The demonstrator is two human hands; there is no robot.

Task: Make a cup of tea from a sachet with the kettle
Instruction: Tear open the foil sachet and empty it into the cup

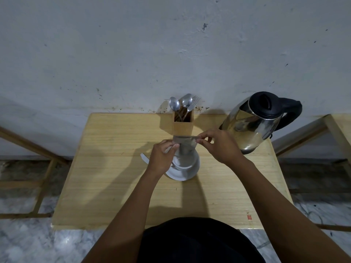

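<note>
A: Where is the sachet?

B: The sachet (pixel 185 144) is at the centre of the frame, held up between both hands, directly above the white cup (pixel 185 162) on its saucer (pixel 182 174).

A: How are the hands gripping it?

B: The left hand (pixel 162 158) pinches the sachet's left edge between thumb and fingers. The right hand (pixel 221 144) pinches its top right corner with narrow fingertips.

A: And the kettle?

B: The steel kettle (pixel 254 122) with a black lid stands in the right of the frame, on the far right corner of the wooden table (pixel 114 177), just beyond the right hand.

A: Anything else?

B: A wooden holder (pixel 183 123) with spoons (pixel 174 104) and a fork stands above centre, against the wall.
</note>
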